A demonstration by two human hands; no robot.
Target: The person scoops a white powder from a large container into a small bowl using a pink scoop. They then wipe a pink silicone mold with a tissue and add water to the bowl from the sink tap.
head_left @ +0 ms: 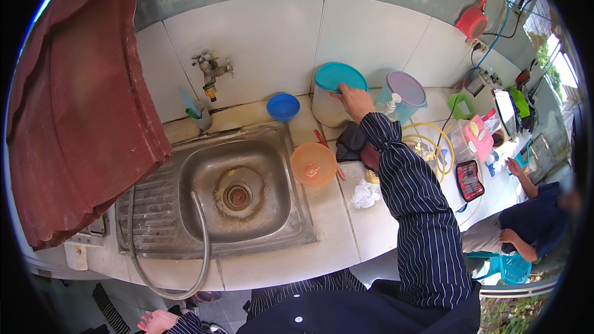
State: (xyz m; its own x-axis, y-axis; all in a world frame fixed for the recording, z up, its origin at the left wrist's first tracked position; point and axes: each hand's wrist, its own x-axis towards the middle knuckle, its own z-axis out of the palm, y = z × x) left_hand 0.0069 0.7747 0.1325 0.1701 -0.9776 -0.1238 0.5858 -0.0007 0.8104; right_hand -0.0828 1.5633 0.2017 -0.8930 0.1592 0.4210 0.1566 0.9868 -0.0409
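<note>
My right hand (355, 102) reaches across the counter, its fingers closed at the near rim of a round teal lid (341, 75). The lid sits on a whitish tub (328, 109) against the tiled wall. Low at the left, below the counter's edge, my left hand (158, 322) hangs with fingers loosely apart and nothing in it. A blue bowl (283, 107) stands left of the tub. Nearer me is an orange bowl (314, 165) with a little something pale inside. Dark cloth (351, 142) and crumpled white plastic (365, 194) lie by my right forearm.
A steel sink (238, 244) with a loose grey hose (206, 235) lies left, under a wall tap (211, 74). Right stand a purple-lidded tub (406, 88), a pump bottle (391, 105), a coiled yellow hose (452, 154) and a tool case (469, 180). Another person (532, 216) sits far right.
</note>
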